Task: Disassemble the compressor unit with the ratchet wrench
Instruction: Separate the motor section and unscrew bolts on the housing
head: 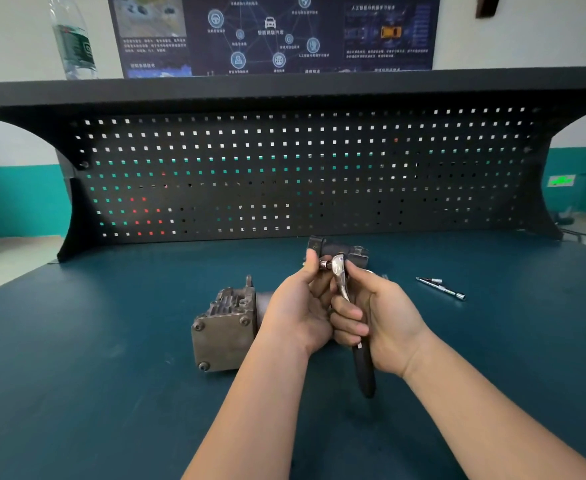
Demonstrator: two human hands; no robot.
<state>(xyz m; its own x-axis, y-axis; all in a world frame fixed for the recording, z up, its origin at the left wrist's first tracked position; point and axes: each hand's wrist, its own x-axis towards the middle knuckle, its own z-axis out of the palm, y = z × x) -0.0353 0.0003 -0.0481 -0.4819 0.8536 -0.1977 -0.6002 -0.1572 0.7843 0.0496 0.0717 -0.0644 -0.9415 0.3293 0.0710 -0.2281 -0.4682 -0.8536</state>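
Far left up top, a water bottle (73, 39) stands on the black shelf (284, 86), with a dark poster (274, 32) on the wall behind it and the pegboard (298, 174) below running the width of the bench. On the blue-green benchtop (94, 341), left of centre, sits the compressor (224, 327): finned grey metal block, flat end plate facing me with bolts at its corners, the rest of the body running back and right behind my hands to a dark end (340, 251) near the pegboard. My left hand (300, 306) is up in front of it, fingers curled, thumb and forefinger pinching the small socket piece (325, 264) at the wrench head. The ratchet wrench (348, 317) is held roughly upright, chrome head on top, black handle pointing down toward me, clear of the bench. My right hand (379, 320) is wrapped around the wrench shaft just below the head, fingers closed on it, handle end sticking out under my palm. Can't tell if the socket is seated on any bolt; hands block that. Further right, well apart from the compressor, a slim chrome extension bar (441, 288) lies flat on the benchtop, angled down to the right
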